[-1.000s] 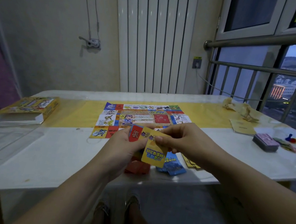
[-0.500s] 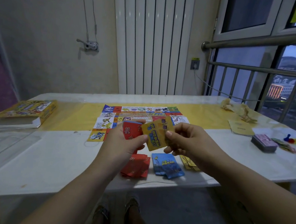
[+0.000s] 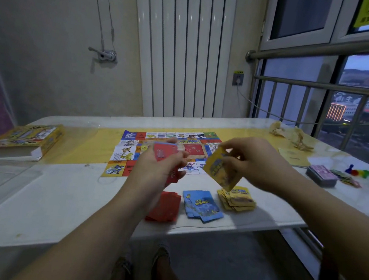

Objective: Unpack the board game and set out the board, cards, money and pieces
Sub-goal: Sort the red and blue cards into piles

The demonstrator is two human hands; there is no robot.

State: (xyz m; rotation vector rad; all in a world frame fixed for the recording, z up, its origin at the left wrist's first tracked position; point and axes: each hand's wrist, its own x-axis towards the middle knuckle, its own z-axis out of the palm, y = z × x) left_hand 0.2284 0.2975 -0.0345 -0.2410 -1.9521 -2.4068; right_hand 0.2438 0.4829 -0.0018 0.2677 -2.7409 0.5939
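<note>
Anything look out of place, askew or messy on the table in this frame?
Nothing is damaged or spilled. The red pile, blue pile and yellow pile near the front edge of the table are fanned and skewed rather than squared. A crumpled wrapper lies near the table's far right corner.

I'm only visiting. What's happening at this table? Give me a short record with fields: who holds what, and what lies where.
left hand: holds red cards
right hand: pinches a yellow card, held above the table
near-edge piles, left to right: red pile, blue pile, yellow pile
board: flat, mid-table, beyond the hands
box: far left
purple stack and coloured pieces: far right
</note>
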